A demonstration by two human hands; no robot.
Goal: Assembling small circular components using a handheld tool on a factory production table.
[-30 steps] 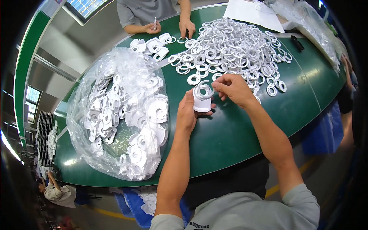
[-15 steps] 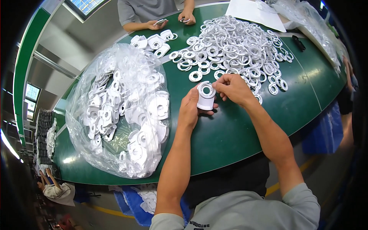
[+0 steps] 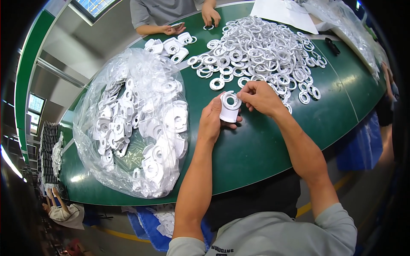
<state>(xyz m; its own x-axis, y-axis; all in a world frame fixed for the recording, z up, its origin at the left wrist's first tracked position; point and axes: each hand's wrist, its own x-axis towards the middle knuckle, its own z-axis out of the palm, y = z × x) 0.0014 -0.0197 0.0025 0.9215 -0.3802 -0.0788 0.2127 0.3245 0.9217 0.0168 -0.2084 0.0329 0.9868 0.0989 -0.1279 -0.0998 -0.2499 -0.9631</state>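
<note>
We are holding the white part (image 3: 229, 116) above the worktop (image 3: 252, 145), left grip (image 3: 210, 120) wrapped round it, presumably steadying it; our right grip (image 3: 260, 99) is pinching the ring (image 3: 224, 100) at two o'clock.

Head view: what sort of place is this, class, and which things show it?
Probably a factory or assembly workshop: a heap of loose white rings, a clear bag holding many white parts, and a co-worker across the same green table.
</note>
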